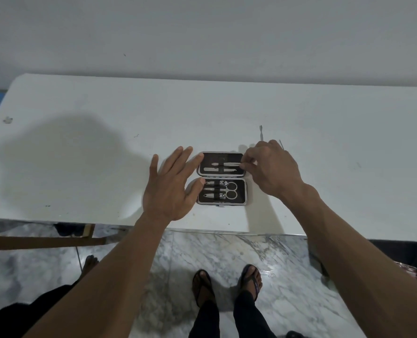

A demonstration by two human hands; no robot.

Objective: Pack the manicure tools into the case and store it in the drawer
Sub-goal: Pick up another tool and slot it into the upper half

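Getting pretty close to done with the packing part, I'd say. Going left to right: the left hand (170, 189) is resting spread flat on the table (80, 142), fingers (197, 160) wide open and holding nothing, tips just touching the left edge of the case (222, 178) like it's steadying it. The case is lying open in the middle of the table, near the front edge. Its near half is already holding the clippers and scissors (230, 190), and the far half is carrying a couple of slim tools. The right hand (273, 169) is pinching the end of the upper slim tool (231, 164), apparently seating it. Two loose tools are waiting at about 1 o'clock from the case: a pusher (260, 132), and a thin pick (281, 144) peeking out past the knuckles. Closing the case and stashing it is all to come; no drawer showing.
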